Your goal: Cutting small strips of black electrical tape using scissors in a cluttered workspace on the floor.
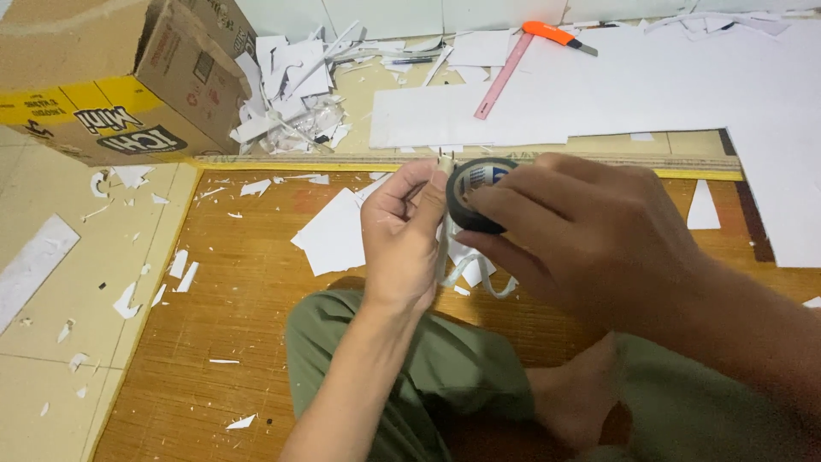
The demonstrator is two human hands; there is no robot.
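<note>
both my hands are working just above my green-trousered knees (445, 376). my left hand (402, 235) is pinching a white cable (445, 257) upright, its bare tips poking up near the fingertips. my right hand (581, 235) is gripping a black tape roll (476, 192) against that cable. farther off, white paper scraps (329, 235) are lying on the mat; beyond, a pink ruler (505, 75), an orange cutter (558, 36), and far left a cardboard box (111, 77).

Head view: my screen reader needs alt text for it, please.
Seated on a woven mat, a person's right hand holds a roll of black tape against a white cable pinched in the left hand. White scraps, a cardboard box, a ruler and an orange cutter lie beyond.
</note>
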